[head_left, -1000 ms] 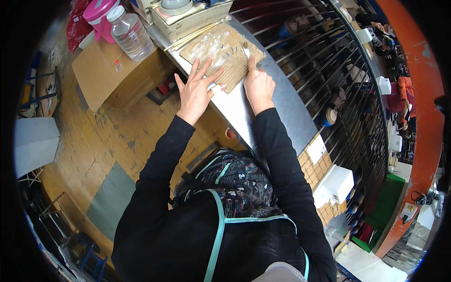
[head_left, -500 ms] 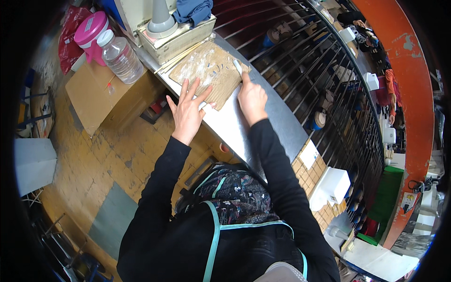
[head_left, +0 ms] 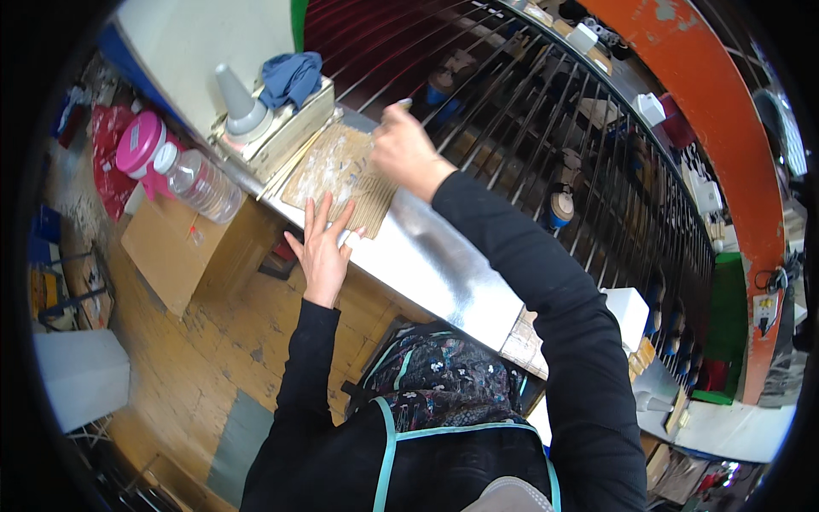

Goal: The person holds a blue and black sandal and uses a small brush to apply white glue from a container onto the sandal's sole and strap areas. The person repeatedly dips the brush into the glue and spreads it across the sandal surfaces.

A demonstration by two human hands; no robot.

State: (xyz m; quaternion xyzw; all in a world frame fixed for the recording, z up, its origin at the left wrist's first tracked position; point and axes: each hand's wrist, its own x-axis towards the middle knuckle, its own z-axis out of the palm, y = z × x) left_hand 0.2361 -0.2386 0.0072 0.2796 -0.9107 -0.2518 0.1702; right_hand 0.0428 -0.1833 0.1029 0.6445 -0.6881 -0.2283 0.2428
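Observation:
A ribbed brown cardboard sheet (head_left: pixel 328 171), smeared white with a few dark marks, lies at the far end of the metal bench. My left hand (head_left: pixel 324 256) rests at its near edge, fingers spread and fingertips on the cardboard. By that thumb is a small white piece (head_left: pixel 345 236); whether the hand holds it I cannot tell. My right hand (head_left: pixel 408 155) is closed above the sheet's right side. A pale tip of a slim tool (head_left: pixel 404 103) pokes out past its fingers; the rest is hidden in the grip.
A grey cone (head_left: pixel 241 107) and a blue cloth (head_left: pixel 290 78) sit on a box behind the cardboard. To the left, a carton (head_left: pixel 183 256) carries a clear bottle (head_left: pixel 200 183) and a pink-lidded jar (head_left: pixel 141 145). Metal bars (head_left: pixel 512 111) with shoes among them run along the right.
My right hand has lifted and moved across the sheet's right part with the tool, its arm now reaching over the bench. My left hand stays at the cardboard's edge. The whole view has shifted.

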